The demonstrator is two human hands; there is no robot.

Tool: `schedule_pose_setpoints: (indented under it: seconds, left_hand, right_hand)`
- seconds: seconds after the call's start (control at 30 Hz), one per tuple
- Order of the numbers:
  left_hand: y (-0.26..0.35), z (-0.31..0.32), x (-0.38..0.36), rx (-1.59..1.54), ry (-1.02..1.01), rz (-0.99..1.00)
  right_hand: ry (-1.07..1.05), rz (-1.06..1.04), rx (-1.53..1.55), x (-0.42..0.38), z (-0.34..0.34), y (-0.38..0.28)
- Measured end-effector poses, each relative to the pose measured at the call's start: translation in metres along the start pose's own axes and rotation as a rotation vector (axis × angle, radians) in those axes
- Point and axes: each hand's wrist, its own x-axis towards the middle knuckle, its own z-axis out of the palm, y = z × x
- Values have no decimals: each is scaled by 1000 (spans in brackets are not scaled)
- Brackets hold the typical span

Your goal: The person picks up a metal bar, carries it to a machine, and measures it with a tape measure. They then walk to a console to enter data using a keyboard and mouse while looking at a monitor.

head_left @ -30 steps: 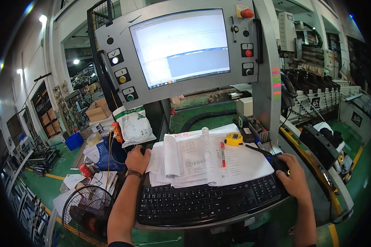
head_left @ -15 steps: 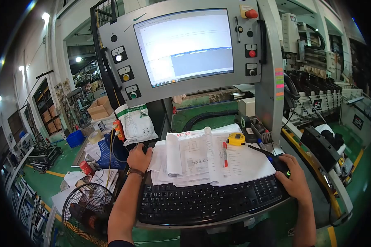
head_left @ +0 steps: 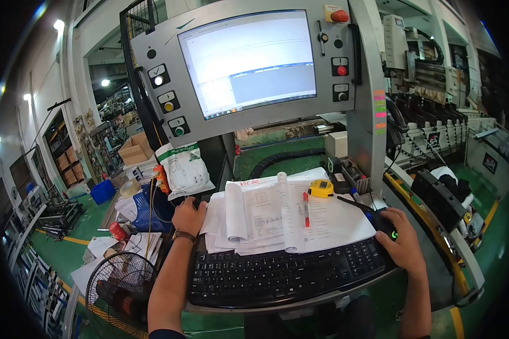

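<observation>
My right hand (head_left: 402,242) is wrapped over a black computer mouse (head_left: 385,225) with a green light, just past the right end of the black keyboard (head_left: 288,277). My left hand (head_left: 189,217), a band on its wrist, rests left of the papers, fingers curled over a dark thing that I cannot make out. Between my hands lies a stack of printed sheets (head_left: 260,217) with curled pages. A red pen (head_left: 306,210) and a yellow tape measure (head_left: 320,188) are on top. Above hangs a control panel with a lit screen (head_left: 249,62).
Left of the panel's base stands a white plastic bag (head_left: 185,169). A black fan (head_left: 120,288) is low at left, near a blue basket (head_left: 151,209). The panel carries a red emergency button (head_left: 339,16). Machinery (head_left: 430,121) fills the right, beside a yellow-edged rail (head_left: 435,231).
The whole view has shifted slightly. Both hands keep their places, the right on the mouse and the left beside the papers. The screen looks the same.
</observation>
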Motion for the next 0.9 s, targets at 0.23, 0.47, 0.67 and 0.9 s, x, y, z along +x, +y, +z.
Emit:
schedule_pose_setpoints:
  seconds: [0.23, 0.47, 0.67, 0.9]
  left_hand:
    - [3, -20, 13, -185, 77, -69]
    - [76, -125, 60, -706, 171, 120]
    - [185, -273, 20, -1222, 111, 448]
    - [160, -351, -20, -1288, -392, 1312]
  right_hand:
    - [1, 48, 15, -1, -3, 2]
    - [-5, 58, 12, -1, -4, 2]
    - [21, 43, 19, -1, -3, 4]
    - [10, 41, 16, -1, -2, 5]
